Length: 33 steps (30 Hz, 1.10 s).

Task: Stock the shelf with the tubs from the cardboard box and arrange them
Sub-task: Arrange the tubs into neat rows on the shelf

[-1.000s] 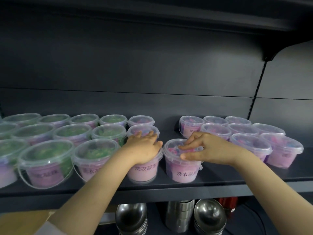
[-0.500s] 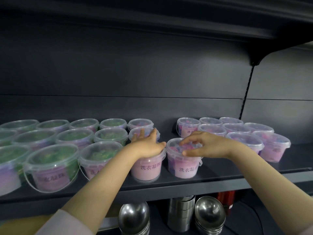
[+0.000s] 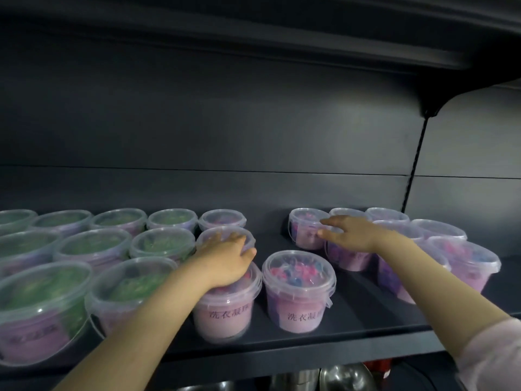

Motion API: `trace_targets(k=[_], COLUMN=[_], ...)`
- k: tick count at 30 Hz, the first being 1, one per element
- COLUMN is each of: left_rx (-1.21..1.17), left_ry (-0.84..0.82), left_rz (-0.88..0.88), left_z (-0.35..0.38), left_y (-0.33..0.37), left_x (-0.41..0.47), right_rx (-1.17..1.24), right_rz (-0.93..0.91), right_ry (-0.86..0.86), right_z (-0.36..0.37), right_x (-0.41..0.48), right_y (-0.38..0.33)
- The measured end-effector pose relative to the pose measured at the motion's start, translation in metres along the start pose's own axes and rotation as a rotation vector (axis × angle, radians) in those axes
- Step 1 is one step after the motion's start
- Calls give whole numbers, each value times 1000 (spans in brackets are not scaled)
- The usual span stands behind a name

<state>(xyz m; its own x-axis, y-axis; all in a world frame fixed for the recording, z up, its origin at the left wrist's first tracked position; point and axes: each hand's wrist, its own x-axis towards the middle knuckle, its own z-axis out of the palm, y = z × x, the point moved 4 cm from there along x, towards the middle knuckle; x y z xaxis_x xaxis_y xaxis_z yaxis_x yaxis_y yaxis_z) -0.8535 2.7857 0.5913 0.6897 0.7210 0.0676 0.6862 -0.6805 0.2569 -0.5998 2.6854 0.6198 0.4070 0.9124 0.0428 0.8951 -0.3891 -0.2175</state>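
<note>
A dark grey shelf (image 3: 352, 320) holds two groups of clear plastic tubs with snap lids, and between them stands one pink-labelled tub (image 3: 298, 294) alone near the front edge, with pink and blue pods under its lid and nothing touching it.

Just left of that lone tub, the left hand (image 3: 225, 261) lies palm-down over the lid of another pink front tub (image 3: 222, 314), fingers spread and reaching forward onto the lid of the middle tub (image 3: 225, 238) behind it; the hand presses flat rather than closing round anything. Further left of the lone tub sit the green-filled tubs (image 3: 112, 289) in three rows, packed rim to rim.

Behind and to the right of the lone tub, the right hand (image 3: 349, 232) stretches out with loose, open fingers, its fingertips (image 3: 324, 221) at the lid of the back-row pink tub (image 3: 307, 227); whether they press on it or only brush it I cannot tell. The remaining pink tubs (image 3: 468, 263) crowd to the right of that hand. A pale sleeve (image 3: 493, 359) covers the right forearm near the camera. Below the shelf edge, steel bowls (image 3: 346, 376) show.
</note>
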Motion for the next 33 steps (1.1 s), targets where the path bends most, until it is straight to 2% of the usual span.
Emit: trace_targets(k=[5, 11, 14, 17, 20, 27, 33], left_rx=[30, 66, 80, 75, 67, 66, 68], left_ry=[-23, -35, -35, -37, -40, -38, -49], left_rz=[6, 13, 18, 17, 13, 7, -12], left_z=[2, 0, 0, 2, 4, 5, 3], left_y=[4, 6, 5, 5, 2, 0, 2], left_x=[-6, -9, -9, -8, -6, -2, -5], right_rx=[40, 29, -80, -58, 44, 23, 46], right_rz=[-25, -29, 53, 102, 47, -84, -111], right_ry=[-13, 122, 40, -22, -48, -73, -175], right_z=[14, 2, -4, -4, -1, 20, 24], right_x=[18, 22, 17, 14, 13, 20, 13], right_y=[9, 14, 19, 16, -4, -86, -104])
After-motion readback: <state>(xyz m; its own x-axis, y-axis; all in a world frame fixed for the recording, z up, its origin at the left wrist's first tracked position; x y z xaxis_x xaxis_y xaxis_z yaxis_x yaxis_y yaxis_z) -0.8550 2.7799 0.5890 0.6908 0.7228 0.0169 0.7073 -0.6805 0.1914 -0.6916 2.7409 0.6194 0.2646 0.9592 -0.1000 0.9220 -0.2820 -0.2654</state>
